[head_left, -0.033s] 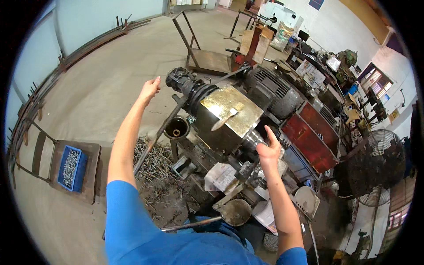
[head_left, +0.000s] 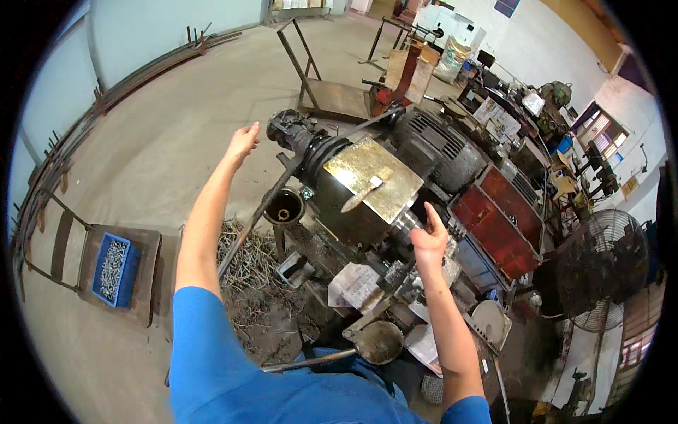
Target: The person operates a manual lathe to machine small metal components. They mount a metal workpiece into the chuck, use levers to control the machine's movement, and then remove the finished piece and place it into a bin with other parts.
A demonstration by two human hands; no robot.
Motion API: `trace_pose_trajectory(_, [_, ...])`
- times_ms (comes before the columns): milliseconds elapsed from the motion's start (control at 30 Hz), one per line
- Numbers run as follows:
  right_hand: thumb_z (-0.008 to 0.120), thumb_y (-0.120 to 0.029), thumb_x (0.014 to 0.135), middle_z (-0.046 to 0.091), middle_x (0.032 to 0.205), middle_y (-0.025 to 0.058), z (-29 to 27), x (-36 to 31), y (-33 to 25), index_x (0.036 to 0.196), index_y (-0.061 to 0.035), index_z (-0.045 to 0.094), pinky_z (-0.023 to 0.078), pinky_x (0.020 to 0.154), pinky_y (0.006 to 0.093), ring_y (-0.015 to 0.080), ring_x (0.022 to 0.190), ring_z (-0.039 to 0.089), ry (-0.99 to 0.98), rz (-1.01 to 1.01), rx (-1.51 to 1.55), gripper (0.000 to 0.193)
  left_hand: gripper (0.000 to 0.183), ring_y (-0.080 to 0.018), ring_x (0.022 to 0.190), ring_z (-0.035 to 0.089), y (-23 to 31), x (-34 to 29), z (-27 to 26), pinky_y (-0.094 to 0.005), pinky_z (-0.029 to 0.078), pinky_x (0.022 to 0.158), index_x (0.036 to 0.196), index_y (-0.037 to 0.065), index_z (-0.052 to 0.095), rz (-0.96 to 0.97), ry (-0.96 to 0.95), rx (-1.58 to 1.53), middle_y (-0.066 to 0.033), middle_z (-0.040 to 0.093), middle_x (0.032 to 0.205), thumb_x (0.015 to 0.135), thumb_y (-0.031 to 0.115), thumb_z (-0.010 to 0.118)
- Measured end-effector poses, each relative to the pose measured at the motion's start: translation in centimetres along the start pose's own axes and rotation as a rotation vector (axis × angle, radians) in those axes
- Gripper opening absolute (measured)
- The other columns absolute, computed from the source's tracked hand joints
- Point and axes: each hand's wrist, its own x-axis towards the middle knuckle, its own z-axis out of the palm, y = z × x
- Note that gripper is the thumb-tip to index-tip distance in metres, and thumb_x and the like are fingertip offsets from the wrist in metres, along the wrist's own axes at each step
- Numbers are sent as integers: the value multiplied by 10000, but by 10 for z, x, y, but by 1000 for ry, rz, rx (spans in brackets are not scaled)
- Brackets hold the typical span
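Observation:
My left hand (head_left: 244, 140) is raised beside the dark, greasy end (head_left: 285, 128) of a lathe-like machine, with a small gap between them. Its fingers look curled together, and whatever they may hold is too small to see. My right hand (head_left: 429, 244) is held up with thumb and fingers apart, close to the shiny metal spindle (head_left: 405, 225) at the machine's near end; whether it touches is unclear. Between my hands sits the machine's metal box-shaped head (head_left: 353, 161). A paintbrush (head_left: 361, 195) with a pale handle lies on top of it.
Left on the floor, a low trolley (head_left: 148, 283) carries a blue bin (head_left: 113, 270) of small metal parts. Metal scrap (head_left: 247, 258) heaps below the machine. A motor (head_left: 441, 148), red metal box (head_left: 498, 220) and pedestal fan (head_left: 600, 268) stand right. A flat cart (head_left: 332, 97) stands beyond.

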Motion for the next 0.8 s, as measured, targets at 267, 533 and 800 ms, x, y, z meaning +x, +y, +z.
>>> trace_pose_trajectory(267, [556,4,749,614,1067,135,18,26,37,1155,75,556,443,854,276,191,959,580,215,376,276,412,836,-403,1108,490,-12,76,28,-626,359,856,1335,39,381,-201,-104,-147,-243,493,1236,795,671,467])
trace_pose_trajectory(533, [493,32,790,626,1052,108,26,26,54,1156,84,552,452,813,249,149,901,586,262,330,288,374,820,-418,1153,427,-22,117,59,-634,297,911,1273,46,435,-281,-361,-543,-216,449,1288,774,695,480])
trace_pose_trajectory(800, [493,18,782,619,1076,118,28,30,52,1185,94,528,439,829,248,152,927,578,289,383,243,411,477,-213,874,601,-56,139,79,-360,474,790,1102,76,593,-157,-316,-900,-90,634,1023,785,429,644])
